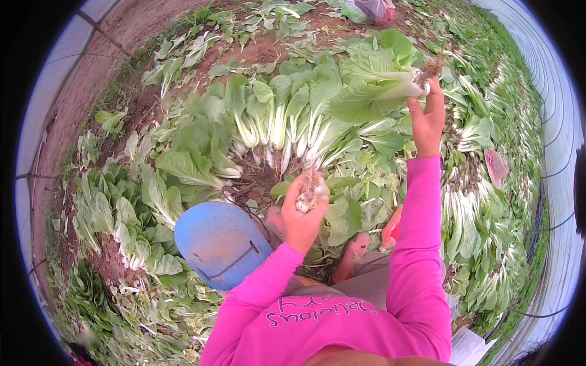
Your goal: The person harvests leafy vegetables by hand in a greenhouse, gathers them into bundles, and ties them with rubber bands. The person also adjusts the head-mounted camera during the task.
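My right hand (428, 121), raised ahead to the right, pinches a leafy green plant (377, 82) by its white base. The plant lies on its side in the air, leaves to the left and brown soil-covered roots (430, 68) to the right. Closer to my body, my left hand (303, 217) is shut around white-based greens (307, 201) with their roots pointing up. Their leaves are partly hidden below the hand. Beyond it, pulled greens (279, 123) lie in an arc on the soil, white stems and roots turned towards me.
A blue foam pad (219, 244) with a dark strap is by my left forearm. Rows of pulled greens (467, 219) cover the right side, with a pink object (496, 167) among them. A plastic bag (373, 10) lies at the far end. Plastic sheeting (561, 183) curves along the right.
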`<state>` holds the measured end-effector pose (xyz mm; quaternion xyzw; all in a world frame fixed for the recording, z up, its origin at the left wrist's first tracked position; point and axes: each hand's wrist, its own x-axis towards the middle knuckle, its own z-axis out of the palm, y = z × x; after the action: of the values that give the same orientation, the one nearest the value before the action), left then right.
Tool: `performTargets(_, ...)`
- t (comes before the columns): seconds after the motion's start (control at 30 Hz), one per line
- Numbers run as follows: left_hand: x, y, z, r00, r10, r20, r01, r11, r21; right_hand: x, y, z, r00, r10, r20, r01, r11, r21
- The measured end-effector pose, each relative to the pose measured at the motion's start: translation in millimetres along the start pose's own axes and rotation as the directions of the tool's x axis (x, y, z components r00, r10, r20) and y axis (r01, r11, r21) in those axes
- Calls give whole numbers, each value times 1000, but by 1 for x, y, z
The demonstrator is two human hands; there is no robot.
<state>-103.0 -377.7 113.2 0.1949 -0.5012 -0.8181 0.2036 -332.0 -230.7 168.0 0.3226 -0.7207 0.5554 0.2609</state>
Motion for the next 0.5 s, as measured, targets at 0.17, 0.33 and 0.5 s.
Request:
performTargets(0.17, 5, 24, 0, 987, -27, 157, 22, 999, 34, -39, -54, -69, 887, 354, 295, -429, 868, 251)
performTargets(0.33, -9, 21, 18, 930, -139, 341, 142, 990, 16, -95, -83, -77, 649, 484, 587, -708, 666, 235)
performTargets(0.5, -15, 1, 12, 855, -326, 404, 396, 912, -102, -148, -101, -40, 604, 530, 595, -788, 507, 348)
